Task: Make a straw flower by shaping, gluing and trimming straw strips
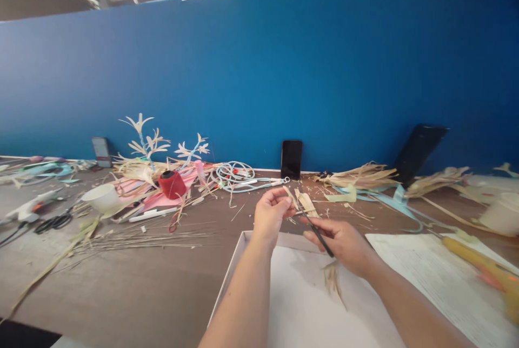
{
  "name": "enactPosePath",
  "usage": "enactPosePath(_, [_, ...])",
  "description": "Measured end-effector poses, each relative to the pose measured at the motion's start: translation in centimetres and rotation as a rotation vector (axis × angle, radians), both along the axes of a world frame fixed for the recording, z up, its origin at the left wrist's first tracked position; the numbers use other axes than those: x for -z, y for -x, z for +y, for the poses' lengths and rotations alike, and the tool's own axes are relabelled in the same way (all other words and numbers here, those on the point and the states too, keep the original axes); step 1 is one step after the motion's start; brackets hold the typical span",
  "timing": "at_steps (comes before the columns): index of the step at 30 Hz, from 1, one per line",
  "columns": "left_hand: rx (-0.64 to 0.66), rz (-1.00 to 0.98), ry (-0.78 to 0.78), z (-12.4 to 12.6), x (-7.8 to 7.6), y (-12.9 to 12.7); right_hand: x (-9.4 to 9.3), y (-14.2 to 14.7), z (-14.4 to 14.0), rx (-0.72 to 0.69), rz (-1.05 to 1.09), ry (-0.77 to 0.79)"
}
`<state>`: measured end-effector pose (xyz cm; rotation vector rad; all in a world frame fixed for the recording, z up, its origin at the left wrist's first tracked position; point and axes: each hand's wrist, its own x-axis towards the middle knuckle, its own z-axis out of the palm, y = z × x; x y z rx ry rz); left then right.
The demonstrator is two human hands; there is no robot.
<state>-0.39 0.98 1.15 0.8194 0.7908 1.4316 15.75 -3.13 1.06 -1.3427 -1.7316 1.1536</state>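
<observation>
My left hand (273, 213) is raised over the far edge of a shallow white box (308, 305), its thumb and fingers pinching a thin pale dried plant strip (288, 192). Close by on the right, my right hand (340, 242) is closed around slim dark tweezers (322, 237), whose tip points up toward the strip. Whether the tip touches the strip is too small to tell. Behind both hands, flat pale dried husk pieces (307, 203) lie on the table. A frayed dried tuft (333, 278) shows below my right hand, over the box.
A black phone (291, 159) leans on the blue partition (259, 78). At left are straw flowers (150, 145), a red thread spool (172, 184), a white bowl (100, 198), and a glue gun (34, 206). A yellow-handled tool (478, 261) lies on printed paper (430, 278) at right.
</observation>
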Motion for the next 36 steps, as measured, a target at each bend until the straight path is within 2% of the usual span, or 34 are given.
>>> enactPosePath(11, [0.009,0.014,0.005,0.1,0.0,0.1,0.5,-0.2,0.2,0.02,-0.012,0.005])
enactPosePath(18, [0.036,0.053,-0.01,0.0,0.1,0.3,0.1,-0.1,0.1,-0.023,0.004,0.027])
enactPosePath(24, [0.052,0.097,-0.02,-0.3,0.0,0.2,-0.2,-0.1,0.0,0.018,0.014,0.053])
enactPosePath(36, [0.054,0.099,-0.028,-0.3,0.0,0.1,-0.4,0.1,-0.2,0.02,-0.041,0.004])
